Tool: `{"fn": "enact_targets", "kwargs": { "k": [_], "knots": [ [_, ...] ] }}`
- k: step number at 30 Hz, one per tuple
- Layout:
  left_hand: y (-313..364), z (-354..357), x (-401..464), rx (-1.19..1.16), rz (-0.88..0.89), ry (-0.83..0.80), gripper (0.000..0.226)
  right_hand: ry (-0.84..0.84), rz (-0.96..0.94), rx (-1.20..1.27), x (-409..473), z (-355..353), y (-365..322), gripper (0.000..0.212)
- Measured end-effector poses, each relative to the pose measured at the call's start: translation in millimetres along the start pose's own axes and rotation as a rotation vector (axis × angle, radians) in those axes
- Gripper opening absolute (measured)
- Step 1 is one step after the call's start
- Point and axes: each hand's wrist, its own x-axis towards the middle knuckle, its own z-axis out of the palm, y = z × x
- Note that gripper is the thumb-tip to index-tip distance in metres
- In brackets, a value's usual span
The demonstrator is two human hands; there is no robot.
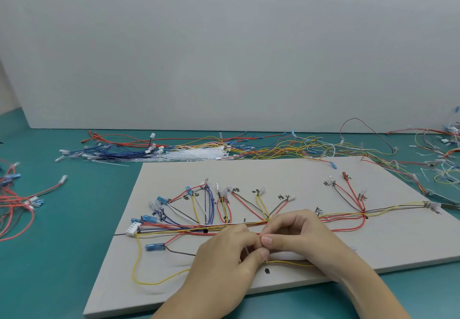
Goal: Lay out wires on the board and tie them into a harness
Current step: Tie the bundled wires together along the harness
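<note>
The wires lie spread on the grey board, and their main bundle runs from a white connector at the left toward the right edge. The two hands meet over the middle of this bundle. The fingers of the left hand are curled and pinch a thin pale strip, maybe a cable tie, just beside a yellow wire. The fingers of the right hand are also curled and pinch at the same place, so the thumbs nearly touch. Branches with blue terminals fan out toward handwritten marks on the board. Behind the board, on the teal surface, lie a heap of white cable ties and loose wires; more loose red wires lie far left
</note>
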Motion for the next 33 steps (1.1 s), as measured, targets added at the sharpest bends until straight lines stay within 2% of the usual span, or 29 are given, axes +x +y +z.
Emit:
{"fn": "enact_targets", "kwargs": {
  "k": [12,15,18,22,26,30,33],
  "knots": [
    [1.7,-0.7,-0.4,0.047,0.014,-0.002,0.018,0.064,0.018,-0.018,0.3,1.7,1.8,0.011],
    [0.7,-0.4,-1.3,0.072,0.042,-0.004,0.021,0.078,-0.003,-0.033,0.2,2.9,3.5,0.004],
    [1.1,-1.9,-2.2,0.066,0.066,-0.002,0.02,0.09,-0.013,-0.038,0.7,3.8,4.5,0.009],
    [-4.1,-4.8,-4.7,0.109,0.189,-0.014,0.023,0.106,-0.018,-0.049,1.2,5.6,5.5,0.01],
    [-5.4,-8.1,-6.1,0.226,0.331,-0.006,0.008,0.134,-0.024,-0.077,0.4,6.1,5.8,0.013],
    [-8.3,-5.0,-6.0,0.029,0.197,0.013,0.006,0.139,-0.029,-0.094,0.4,6.6,5.7,0.014],
    [-10.2,-3.8,-2.2,-0.02,0.173,0.002,0.01,0.125,-0.031,-0.086,0.2,6.6,5.6,0.013]
  ]
}}
